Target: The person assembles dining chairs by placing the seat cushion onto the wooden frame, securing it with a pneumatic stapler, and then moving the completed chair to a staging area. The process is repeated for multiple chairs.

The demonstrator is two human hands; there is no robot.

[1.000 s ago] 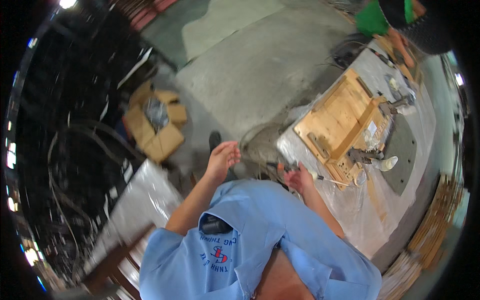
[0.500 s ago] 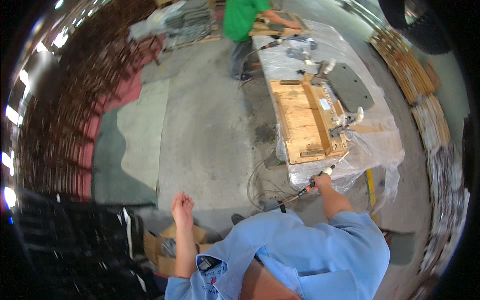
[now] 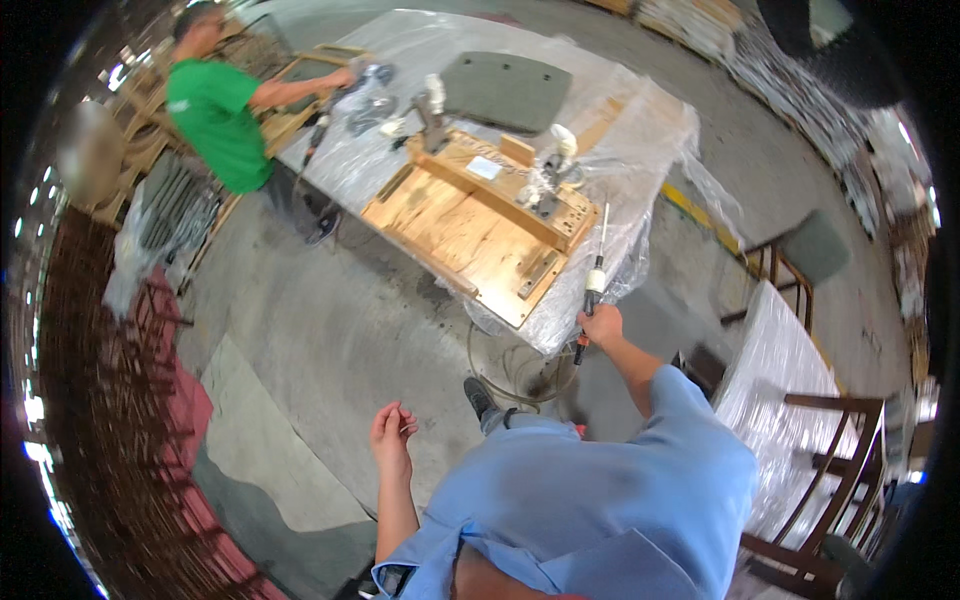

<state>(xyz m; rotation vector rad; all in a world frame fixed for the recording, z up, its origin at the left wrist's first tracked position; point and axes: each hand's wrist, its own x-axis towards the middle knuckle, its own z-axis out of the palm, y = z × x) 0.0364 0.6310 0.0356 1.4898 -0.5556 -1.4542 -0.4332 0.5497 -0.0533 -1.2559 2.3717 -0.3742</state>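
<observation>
My right hand is wrapped round a power screwdriver, black with a white collar and orange end. Its long thin bit points away over the table's near right corner, beside a wooden jig. Two clamps with white-wrapped handles, a left clamp and a right clamp, stand on the jig's raised far side. Behind them lies a grey-green panel with small holes. My left hand hangs over the floor away from the table, fingers curled in; anything inside them is too small to make out.
Clear plastic film covers the table. A co-worker in green reaches over a wooden frame at its left end. Hoses coil on the floor by my foot. At right stand a film-wrapped stack and a wooden chair frame.
My view has swung right, so the table and co-worker appear farther left. The power screwdriver remains in my right hand, its bit now pointing more straight ahead. My left hand's fingers look more curled.
</observation>
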